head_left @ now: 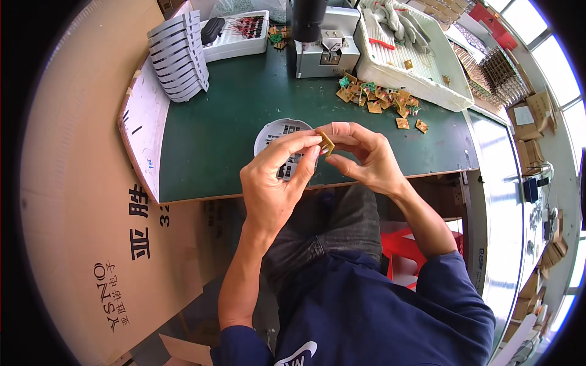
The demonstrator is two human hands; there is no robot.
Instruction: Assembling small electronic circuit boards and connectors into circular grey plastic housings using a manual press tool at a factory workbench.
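A small yellow-brown circuit board (328, 144) is held up above the front edge of the green table. My left hand (273, 174) pinches at its left side with thumb and forefinger. On the other side, the curled fingers and thumb of my right hand (366, 156) grip it; a pale band wraps one of these fingers. A bit of red and white shows at the board's lower edge, too small to name. Beneath my hands sits a round white dish (261, 141) with small black parts in it, partly hidden by my left hand.
Loose circuit boards (381, 97) lie heaped at the back right, beside a white tray (448, 97) holding gloves. A grey machine (329, 58) stands behind. At the far left are curved grey strips (178, 58) and a white foam tray (235, 50) of red-and-black parts. A large cardboard sheet (79, 183) borders the left.
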